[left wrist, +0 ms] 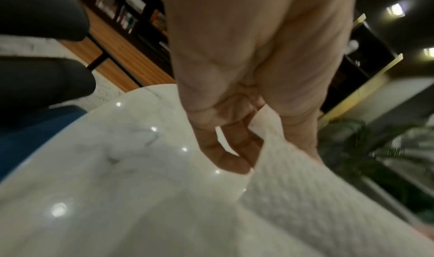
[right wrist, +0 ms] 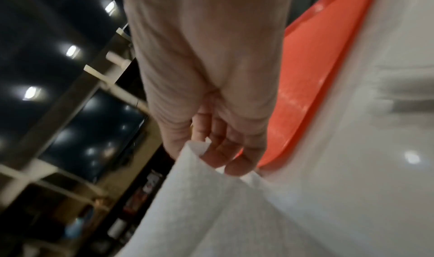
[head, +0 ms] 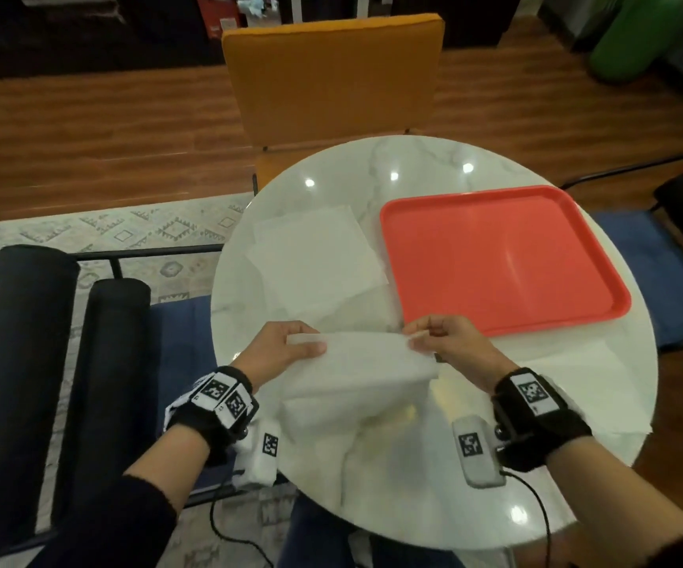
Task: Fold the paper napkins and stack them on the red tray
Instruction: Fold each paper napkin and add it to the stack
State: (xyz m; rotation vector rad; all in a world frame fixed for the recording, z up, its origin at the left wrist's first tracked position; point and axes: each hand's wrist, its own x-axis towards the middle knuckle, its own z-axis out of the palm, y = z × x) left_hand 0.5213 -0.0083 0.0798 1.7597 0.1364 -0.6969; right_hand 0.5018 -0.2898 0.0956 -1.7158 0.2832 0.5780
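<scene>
A white paper napkin [head: 364, 362] hangs lifted above the near part of the round marble table [head: 413, 157]. My left hand [head: 286, 346] pinches its upper left corner and my right hand [head: 438, 338] pinches its upper right corner. The wrist views show the same: the left hand [left wrist: 234, 146] curls round the textured napkin [left wrist: 317, 196], and the right hand [right wrist: 218, 149] grips the napkin [right wrist: 211, 205] at its edge. The red tray [head: 495, 256] lies bare on the right half of the table, just beyond my right hand. Several flat napkins [head: 315, 248] lie left of the tray.
More paper [head: 594, 387] lies flat at the table's near right edge. An orange chair [head: 331, 79] stands at the far side. Black padded rolls [head: 16, 354] and a blue seat [head: 184, 362] are on the left, another blue seat [head: 671, 280] on the right.
</scene>
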